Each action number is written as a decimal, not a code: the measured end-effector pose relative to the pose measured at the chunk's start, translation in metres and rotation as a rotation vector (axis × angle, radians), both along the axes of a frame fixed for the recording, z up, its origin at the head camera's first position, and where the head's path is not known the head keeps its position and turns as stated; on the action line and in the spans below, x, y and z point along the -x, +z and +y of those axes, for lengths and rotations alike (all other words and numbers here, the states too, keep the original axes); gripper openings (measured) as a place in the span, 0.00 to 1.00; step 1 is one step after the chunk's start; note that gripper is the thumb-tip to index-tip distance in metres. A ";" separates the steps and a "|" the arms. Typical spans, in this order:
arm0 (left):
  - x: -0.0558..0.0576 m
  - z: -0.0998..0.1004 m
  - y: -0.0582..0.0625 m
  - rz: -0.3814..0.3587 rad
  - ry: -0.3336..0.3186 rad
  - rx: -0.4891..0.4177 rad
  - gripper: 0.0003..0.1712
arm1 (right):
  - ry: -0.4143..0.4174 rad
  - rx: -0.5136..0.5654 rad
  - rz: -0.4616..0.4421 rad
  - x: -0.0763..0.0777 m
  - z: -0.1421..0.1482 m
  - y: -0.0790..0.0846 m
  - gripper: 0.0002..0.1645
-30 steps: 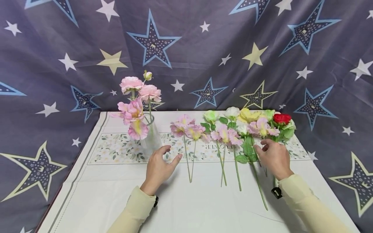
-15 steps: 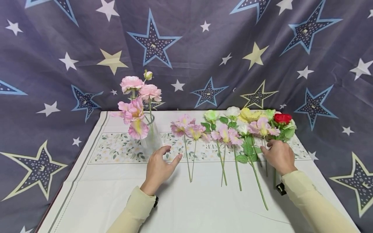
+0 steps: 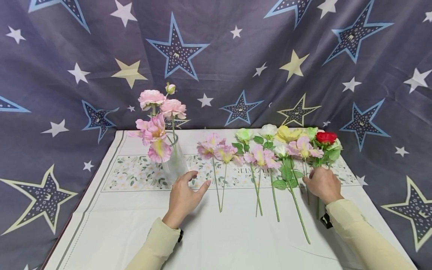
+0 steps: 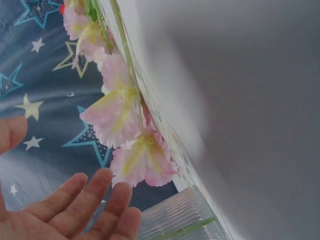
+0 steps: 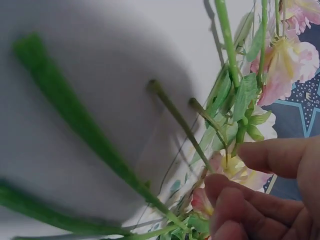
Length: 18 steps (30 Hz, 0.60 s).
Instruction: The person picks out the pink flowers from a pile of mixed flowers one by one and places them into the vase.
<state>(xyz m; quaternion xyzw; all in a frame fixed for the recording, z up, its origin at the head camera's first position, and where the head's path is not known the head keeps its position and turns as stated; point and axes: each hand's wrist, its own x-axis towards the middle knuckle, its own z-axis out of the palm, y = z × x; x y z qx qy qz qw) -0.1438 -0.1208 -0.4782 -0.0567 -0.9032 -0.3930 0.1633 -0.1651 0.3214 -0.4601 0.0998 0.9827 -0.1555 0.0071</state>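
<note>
My left hand (image 3: 185, 198) is held with thumb and fingers spread, just in front of the ribbed clear vase (image 3: 176, 161). In the left wrist view its fingers (image 4: 102, 197) are loosely extended with nothing between them. Pink flowers (image 3: 152, 99) stand in the vase. At the right, my right hand (image 3: 323, 183) reaches among stems below the red rose (image 3: 326, 138). The right wrist view has the thumb and forefinger apart, the forefinger tip right by a thin olive stem (image 5: 180, 124). A thick green stem (image 5: 90, 120) runs close under the curled fingers.
Pink irises (image 3: 212, 144) lie left of centre on the white tablecloth (image 3: 229, 240). White roses (image 3: 269, 131), a yellow flower (image 3: 288, 134) and leafy stems (image 3: 298, 213) lie near the right hand. A star-printed curtain (image 3: 209, 56) hangs behind the table.
My right hand has shifted slightly right, from beside the pink iris to the stems under the red rose. The left hand has stayed by the vase.
</note>
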 end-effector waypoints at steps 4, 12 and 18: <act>0.000 0.000 -0.001 -0.001 -0.001 0.004 0.32 | 0.016 -0.015 -0.017 0.001 0.000 -0.003 0.25; 0.000 -0.001 -0.003 -0.024 0.002 0.020 0.32 | 0.032 0.002 -0.045 0.001 0.002 -0.008 0.22; -0.002 -0.001 -0.003 -0.038 -0.007 0.026 0.32 | 0.046 0.003 -0.028 0.000 0.001 -0.011 0.22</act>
